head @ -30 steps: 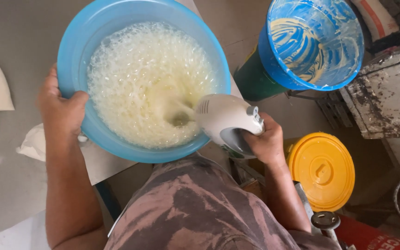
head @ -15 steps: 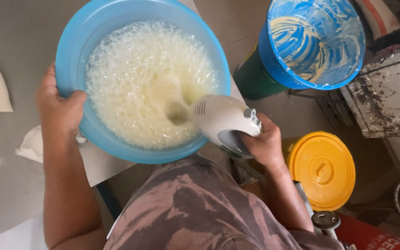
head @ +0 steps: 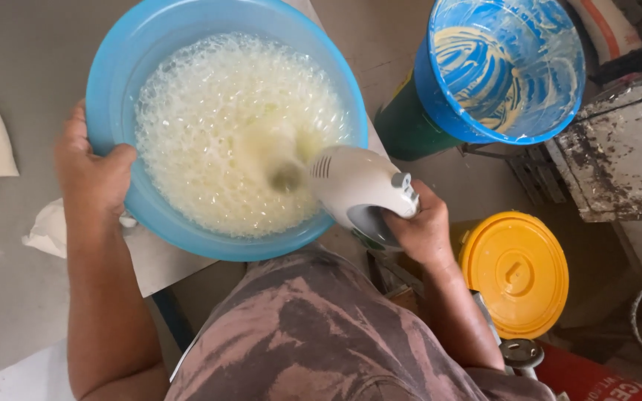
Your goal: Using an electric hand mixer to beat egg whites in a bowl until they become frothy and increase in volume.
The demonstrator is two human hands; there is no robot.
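A big blue plastic bowl [head: 113, 89] holds a pale, frothy, bubbly mixture [head: 217, 126]. My left hand [head: 91, 167] grips the bowl's left rim, thumb over the edge. My right hand [head: 421, 230] holds a white electric hand mixer [head: 358, 189] by its handle at the bowl's right side. The beaters are sunk in the foam and blurred.
A second blue bowl [head: 507, 67], smeared with yellowish batter, sits on a green container [head: 403, 126] at the upper right. A yellow lidded bucket [head: 514, 271] stands on the floor at the right. White cloth [head: 46, 230] lies under the bowl's left. A stained grey cabinet [head: 626, 156] stands far right.
The mixer has stayed at the bowl's right side with its beaters in the foam, shifting only slightly. My left hand keeps its hold on the rim.
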